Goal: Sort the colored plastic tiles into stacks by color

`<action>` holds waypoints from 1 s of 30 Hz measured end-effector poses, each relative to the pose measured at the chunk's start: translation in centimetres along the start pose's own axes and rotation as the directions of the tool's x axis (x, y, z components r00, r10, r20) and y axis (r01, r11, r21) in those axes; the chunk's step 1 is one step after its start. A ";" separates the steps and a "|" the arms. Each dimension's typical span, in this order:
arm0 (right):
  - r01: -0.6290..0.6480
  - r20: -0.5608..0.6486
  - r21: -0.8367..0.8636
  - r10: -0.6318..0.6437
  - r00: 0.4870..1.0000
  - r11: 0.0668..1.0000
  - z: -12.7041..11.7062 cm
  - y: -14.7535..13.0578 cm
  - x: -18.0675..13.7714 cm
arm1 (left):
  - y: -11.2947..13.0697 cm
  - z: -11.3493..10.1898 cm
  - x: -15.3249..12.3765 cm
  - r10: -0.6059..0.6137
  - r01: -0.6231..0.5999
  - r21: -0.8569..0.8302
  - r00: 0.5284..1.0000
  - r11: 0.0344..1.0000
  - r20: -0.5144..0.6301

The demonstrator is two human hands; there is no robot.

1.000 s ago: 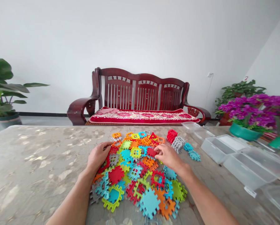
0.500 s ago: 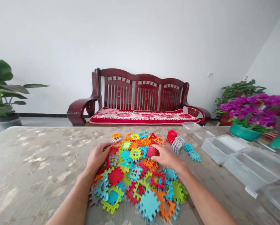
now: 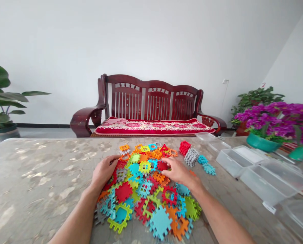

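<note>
A broad pile of plastic interlocking tiles in red, blue, green, orange and grey lies on the table, some solid and some with cut-out windows. My left hand (image 3: 104,172) rests along the pile's left edge, fingers stretched forward and thumb apart, beside red tiles and a grey window tile (image 3: 121,174). On the right side of the pile, my right hand (image 3: 176,170) has its fingers and thumb around a red tile (image 3: 161,165). The hand partly covers that tile. A yellow-green window tile (image 3: 145,166) lies between my hands.
Right of the pile stand a red tile stack (image 3: 185,147) and a grey tile stack (image 3: 191,157), with loose blue tiles (image 3: 208,168) beside them. Clear plastic boxes (image 3: 261,189) and a teal flower pot (image 3: 263,143) occupy the table's right side. A wooden bench (image 3: 82,118) stands behind.
The view has shifted slightly, so everything sits a little further left. The red tile at my right hand looks darker and tilted differently. Both hands stay in nearly the same places.
</note>
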State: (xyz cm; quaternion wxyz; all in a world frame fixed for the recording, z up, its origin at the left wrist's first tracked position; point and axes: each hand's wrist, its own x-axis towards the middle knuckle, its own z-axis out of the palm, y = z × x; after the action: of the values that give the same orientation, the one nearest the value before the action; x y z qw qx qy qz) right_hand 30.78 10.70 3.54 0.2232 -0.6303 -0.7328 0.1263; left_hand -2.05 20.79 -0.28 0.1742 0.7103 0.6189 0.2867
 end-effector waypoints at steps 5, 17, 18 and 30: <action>-0.037 -0.143 0.032 0.041 0.989 0.999 -1.1 0.3 0.4 | -0.1 0.0 0.0 -0.003 0.003 0.001 1.000 1.000 -0.014; -0.573 -0.376 -0.171 0.485 0.790 0.801 -9.7 6.2 4.5 | -0.8 0.4 0.3 0.028 -0.028 -0.009 1.000 1.000 0.008; -0.584 -0.375 -0.191 0.491 0.786 0.789 -9.7 6.6 4.7 | -0.8 0.4 0.3 0.025 -0.024 -0.008 1.000 1.000 0.010; -0.506 -0.477 -0.240 0.354 0.805 0.828 -9.1 6.0 4.4 | -0.4 0.1 0.2 0.017 -0.017 0.020 1.000 1.000 0.004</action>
State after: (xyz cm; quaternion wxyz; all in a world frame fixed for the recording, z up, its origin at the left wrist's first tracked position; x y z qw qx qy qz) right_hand 39.93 15.17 9.33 0.2197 -0.8237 -0.5137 -0.0963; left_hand -2.27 21.05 -0.54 0.1660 0.7178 0.6153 0.2805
